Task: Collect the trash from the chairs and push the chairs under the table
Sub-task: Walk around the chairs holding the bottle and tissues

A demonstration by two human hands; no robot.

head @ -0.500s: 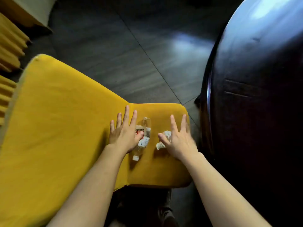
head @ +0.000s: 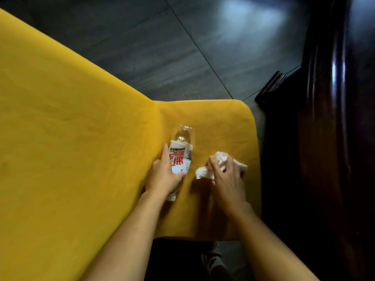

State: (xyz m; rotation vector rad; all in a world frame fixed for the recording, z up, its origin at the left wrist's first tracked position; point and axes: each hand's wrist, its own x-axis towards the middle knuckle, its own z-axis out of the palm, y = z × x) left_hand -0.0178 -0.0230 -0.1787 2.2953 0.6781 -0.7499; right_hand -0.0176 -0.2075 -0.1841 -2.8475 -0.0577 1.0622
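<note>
A yellow upholstered chair fills the left and middle of the view. On its seat lies a clear plastic bottle with a white and red label, cap end toward me. My left hand is wrapped around the bottle's lower half, thumb over the label. A crumpled white tissue lies to the bottle's right on the seat. My right hand rests on the tissue with its fingers curled over it. The dark wooden table stands just right of the chair.
Dark grey floor tiles stretch beyond the chair. A dark table leg or base juts out near the seat's far right corner. My shoe shows on the floor below the seat's near edge.
Both hands were spread flat above the seat. Now the left has closed around the bottle and the right has curled onto the tissue. The view has moved closer.
</note>
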